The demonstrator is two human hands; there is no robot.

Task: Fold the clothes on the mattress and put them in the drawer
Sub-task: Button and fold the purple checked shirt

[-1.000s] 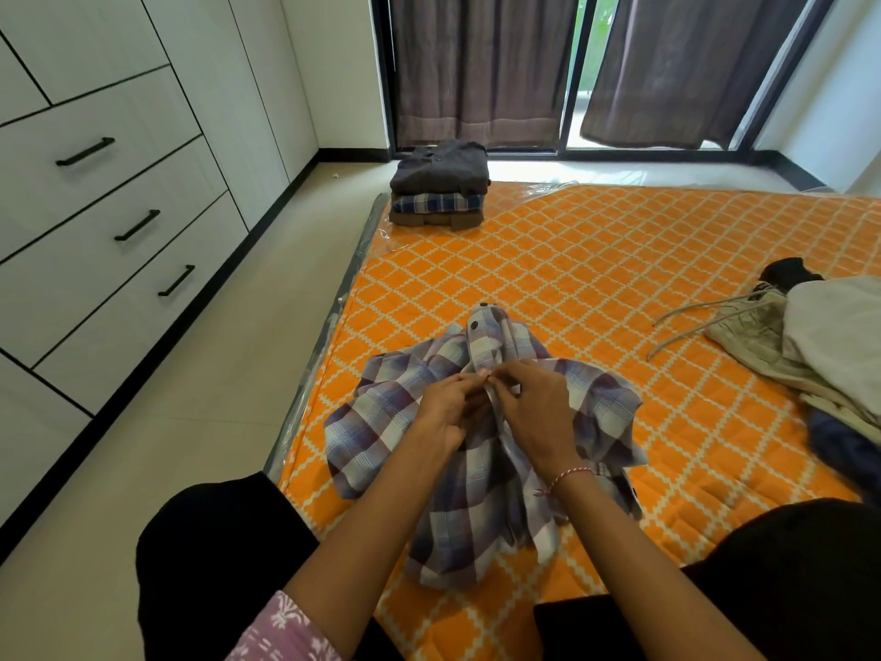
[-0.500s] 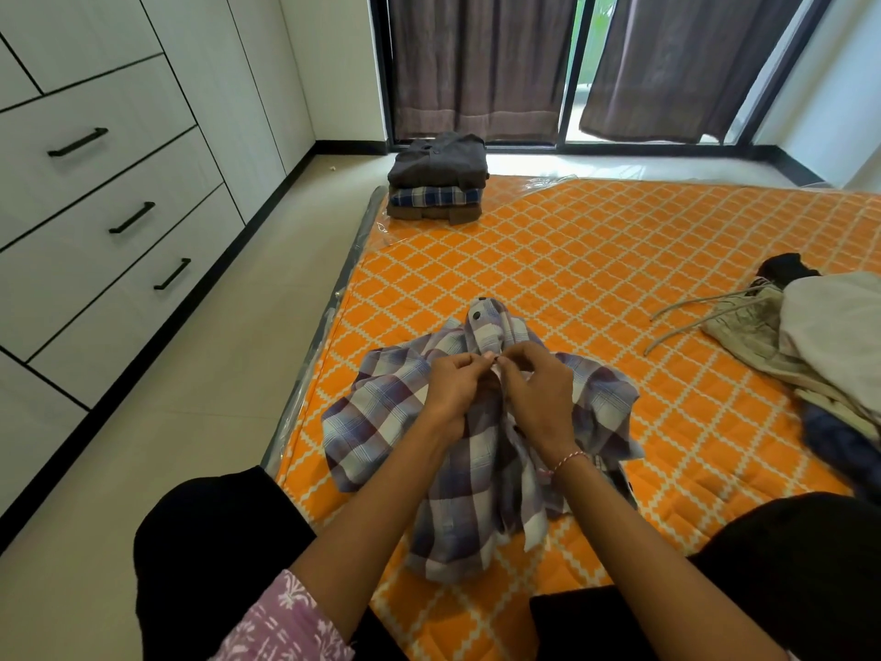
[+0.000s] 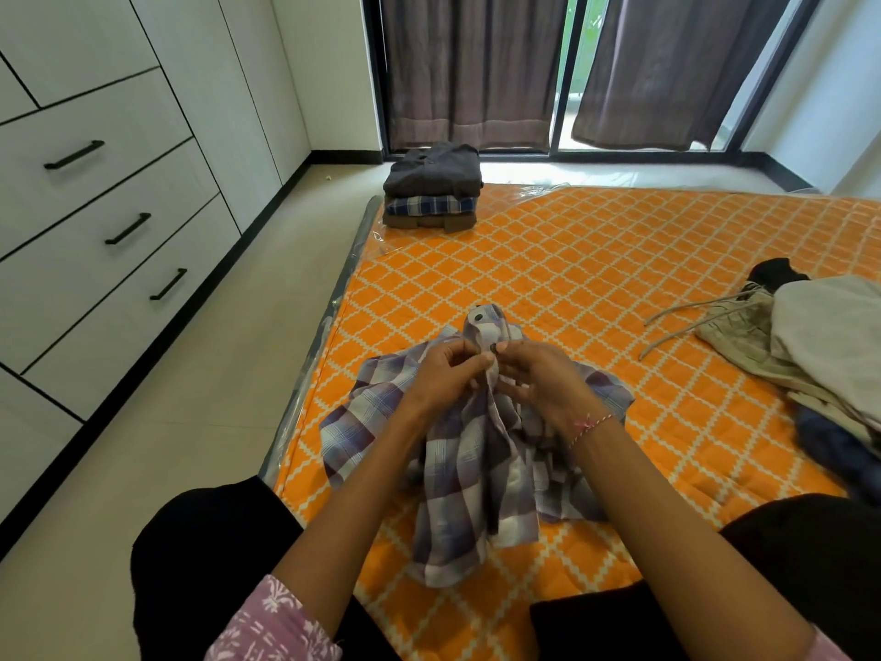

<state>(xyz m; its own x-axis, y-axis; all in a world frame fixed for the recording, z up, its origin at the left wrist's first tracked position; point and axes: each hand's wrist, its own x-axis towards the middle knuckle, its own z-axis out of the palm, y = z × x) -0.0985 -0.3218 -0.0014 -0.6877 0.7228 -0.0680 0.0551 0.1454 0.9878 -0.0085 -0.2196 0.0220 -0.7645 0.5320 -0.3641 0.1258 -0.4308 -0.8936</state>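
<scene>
Buttoning the plaid shirt [image 3: 457,450] on the mattress [image 3: 596,279]

Our left hand [image 3: 443,379] and right hand [image 3: 538,384] pinch its placket below the collar; if we tug, the crumpled cloth bunches and the fold comes out crooked.

both my forearms reach forward, converging mid-frame. left hand [image 3: 445,374] and right hand [image 3: 541,381] nearly touching, fingers curled, thumbs and fingertips pinching cloth between them. thread band on my right wrist [image 3: 591,424].

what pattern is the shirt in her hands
A purple, grey and white plaid shirt, seen best in the head view.
</scene>
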